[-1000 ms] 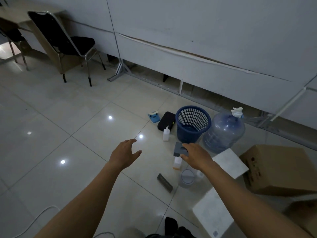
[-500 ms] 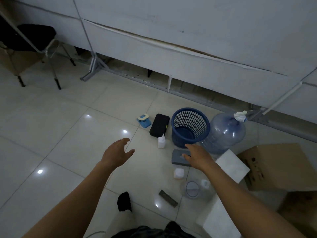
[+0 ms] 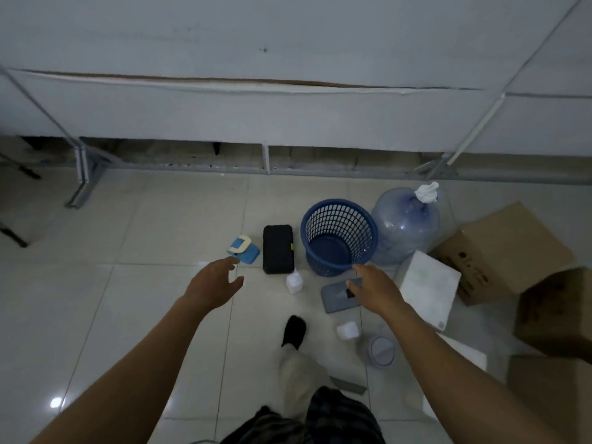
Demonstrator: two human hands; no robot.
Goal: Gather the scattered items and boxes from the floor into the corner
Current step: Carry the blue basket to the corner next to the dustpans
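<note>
Several small items lie on the tiled floor by the wall: a blue and white item [image 3: 243, 249], a black case [image 3: 278, 248], a small white bottle [image 3: 294, 282], a grey flat block [image 3: 336, 296], a second white bottle [image 3: 347, 330], a clear lidded jar [image 3: 379, 347] and a dark bar [image 3: 347, 384]. My right hand [image 3: 374, 291] reaches over the right end of the grey block, fingers extended; whether it touches the block is unclear. My left hand [image 3: 214, 286] hovers with spread fingers, empty, just short of the blue and white item.
A blue mesh basket [image 3: 339, 206] stands beside a large water jug [image 3: 405, 225]. White boxes [image 3: 429, 286] and cardboard boxes [image 3: 499, 251] crowd the right side. The partition's metal foot [image 3: 81, 184] sits at the left. My own foot [image 3: 294, 331] is planted among the items.
I have stepped closer to the items and turned right; the chair has left the view. The grey block has gone from raised in my right hand to lying on the floor.
</note>
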